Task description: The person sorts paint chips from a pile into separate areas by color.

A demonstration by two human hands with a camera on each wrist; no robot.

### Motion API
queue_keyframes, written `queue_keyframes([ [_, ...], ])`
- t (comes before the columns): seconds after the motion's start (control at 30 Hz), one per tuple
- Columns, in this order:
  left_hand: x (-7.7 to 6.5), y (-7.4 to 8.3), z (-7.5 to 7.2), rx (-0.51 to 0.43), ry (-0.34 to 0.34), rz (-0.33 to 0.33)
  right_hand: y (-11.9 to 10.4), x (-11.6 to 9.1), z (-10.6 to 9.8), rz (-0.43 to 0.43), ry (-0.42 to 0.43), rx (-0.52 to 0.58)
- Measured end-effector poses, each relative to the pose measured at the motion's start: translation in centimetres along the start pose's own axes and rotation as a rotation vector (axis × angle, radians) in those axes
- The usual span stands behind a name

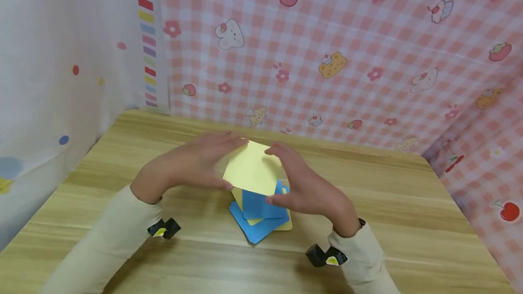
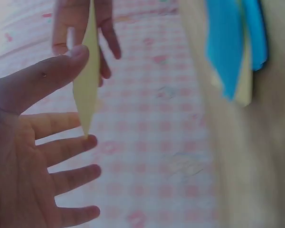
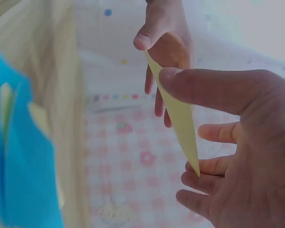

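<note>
A flat yellow card (image 1: 252, 167) spans the space between the two hands, above the table. My left hand (image 1: 192, 160) holds its left side, thumb at the near corner and fingers at the far corner. At the opposite side my right hand (image 1: 308, 183) holds it the same way, thumb near and forefinger far. Both wrist views show the card nearly edge-on, between thumb and fingertips. Under it stands a stack of blue cards (image 1: 261, 226) and yellow cards (image 1: 286, 227), set at different angles with rounded corners. The held card hides part of the stack's top.
The stack stands on a wood-grain table (image 1: 196, 248). Behind it hangs a pink checked cloth (image 1: 261, 58) with cartoon prints, and a white dotted cloth (image 1: 73, 26) hangs at the left. Each sleeved wrist carries a small black camera (image 1: 327, 256).
</note>
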State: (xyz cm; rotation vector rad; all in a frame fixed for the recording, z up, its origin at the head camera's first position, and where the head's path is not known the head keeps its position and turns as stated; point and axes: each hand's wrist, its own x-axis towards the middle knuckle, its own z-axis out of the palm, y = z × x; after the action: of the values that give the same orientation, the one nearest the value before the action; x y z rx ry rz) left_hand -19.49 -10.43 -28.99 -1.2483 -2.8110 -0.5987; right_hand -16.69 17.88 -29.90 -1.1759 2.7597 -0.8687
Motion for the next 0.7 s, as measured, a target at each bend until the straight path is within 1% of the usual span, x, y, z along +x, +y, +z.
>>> queue_keyframes([
  [0.07, -1.2, 0.1, -1.2, -0.004, 0.033, -0.019, -0.6, 0.8, 0.1, -0.063, 0.022, 0.015],
  [0.17, -3.5, 0.0, -2.9, -0.004, 0.060, -0.068, -1.8, 2.6, 0.7, -0.137, 0.042, 0.021],
  [0.3, -7.0, -0.8, -4.5, 0.015, 0.062, -0.127, -3.8, 5.2, 2.0, -0.205, 0.020, 0.007],
  [0.37, -8.5, -1.5, -4.9, 0.014, 0.056, -0.161, -4.7, 6.4, 2.8, -0.228, 0.002, -0.017],
  [0.43, -9.7, -2.2, -4.8, 0.026, 0.050, -0.192, -5.3, 7.4, 3.8, -0.235, -0.015, -0.051],
  [0.5, -10.5, -3.0, -4.4, 0.037, 0.027, -0.224, -5.6, 8.2, 4.9, -0.212, -0.046, -0.081],
  [0.6, -11.2, -4.4, -3.0, 0.035, -0.007, -0.256, -5.6, 9.1, 6.9, -0.172, -0.114, -0.145],
  [0.7, -11.7, -5.5, -1.5, 0.018, -0.054, -0.293, -5.1, 9.7, 8.8, -0.142, -0.189, -0.193],
])
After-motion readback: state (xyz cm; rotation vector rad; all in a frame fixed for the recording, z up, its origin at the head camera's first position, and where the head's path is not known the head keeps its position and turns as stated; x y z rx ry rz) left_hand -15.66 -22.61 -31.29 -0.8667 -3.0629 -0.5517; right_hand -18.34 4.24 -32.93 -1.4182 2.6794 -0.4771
